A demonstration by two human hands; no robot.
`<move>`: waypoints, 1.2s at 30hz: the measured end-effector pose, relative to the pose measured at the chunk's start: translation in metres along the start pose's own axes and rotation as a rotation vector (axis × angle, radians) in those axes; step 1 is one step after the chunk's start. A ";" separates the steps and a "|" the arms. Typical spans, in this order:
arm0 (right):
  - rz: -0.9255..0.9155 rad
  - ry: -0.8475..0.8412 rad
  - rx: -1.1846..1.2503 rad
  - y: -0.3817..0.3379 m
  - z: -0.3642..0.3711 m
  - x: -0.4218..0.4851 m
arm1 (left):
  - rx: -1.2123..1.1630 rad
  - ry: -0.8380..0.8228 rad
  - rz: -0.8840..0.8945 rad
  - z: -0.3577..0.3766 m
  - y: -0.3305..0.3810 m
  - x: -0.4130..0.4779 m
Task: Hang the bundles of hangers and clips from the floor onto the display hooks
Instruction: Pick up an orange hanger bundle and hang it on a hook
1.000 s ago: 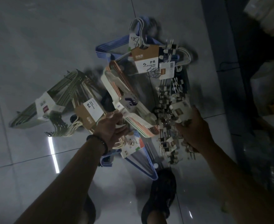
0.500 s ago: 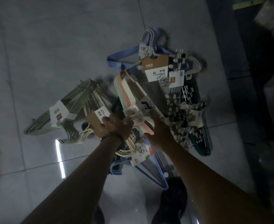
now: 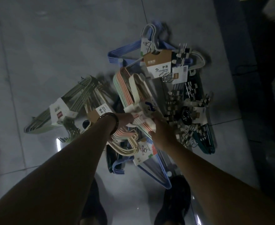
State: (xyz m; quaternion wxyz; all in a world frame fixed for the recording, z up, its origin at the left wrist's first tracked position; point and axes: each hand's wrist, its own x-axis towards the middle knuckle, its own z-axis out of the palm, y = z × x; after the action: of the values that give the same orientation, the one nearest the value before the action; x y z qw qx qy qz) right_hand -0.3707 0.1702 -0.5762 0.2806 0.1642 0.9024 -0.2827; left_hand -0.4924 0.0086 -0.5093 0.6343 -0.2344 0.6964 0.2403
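Note:
A pile of packaged hanger and clip bundles lies on the grey tiled floor. On top sits a pastel hanger bundle point(image 3: 130, 93) in pink, green and cream with a white label. My left hand point(image 3: 124, 121) and my right hand point(image 3: 160, 127) both grip it at its label end. A green hanger bundle point(image 3: 60, 111) lies to the left, a blue hanger bundle point(image 3: 122, 52) at the back, and clip bundles point(image 3: 190, 101) on dark teal hangers to the right. No display hooks are in view.
Another blue hanger bundle point(image 3: 156, 169) lies near my feet, with a dark shoe point(image 3: 174, 200) just behind it. A dark shelf base point(image 3: 255, 78) runs along the right side. Glossy floor tiles point(image 3: 52, 46) stretch to the left and back.
My right hand left the clip bundles and moved left onto the pastel hanger bundle. My left hand stayed on that bundle, and the view shifted closer.

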 end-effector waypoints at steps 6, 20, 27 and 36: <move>-0.072 0.066 -0.011 -0.016 0.007 -0.011 | -0.102 0.148 0.078 0.007 -0.033 -0.015; -0.125 0.101 0.063 -0.085 0.005 -0.054 | -0.996 0.452 0.459 0.061 -0.143 -0.050; -0.130 -0.035 -0.177 -0.099 0.035 -0.102 | -1.058 0.242 0.171 0.077 -0.117 -0.039; -0.114 0.407 0.226 -0.056 0.034 -0.126 | -1.099 0.210 0.131 0.056 -0.144 0.003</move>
State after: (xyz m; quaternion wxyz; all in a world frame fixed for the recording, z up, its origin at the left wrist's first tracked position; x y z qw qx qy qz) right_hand -0.2831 0.0884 -0.5002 0.0563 0.1969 0.9109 -0.3584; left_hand -0.3586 -0.0681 -0.5226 0.3300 -0.5094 0.5411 0.5820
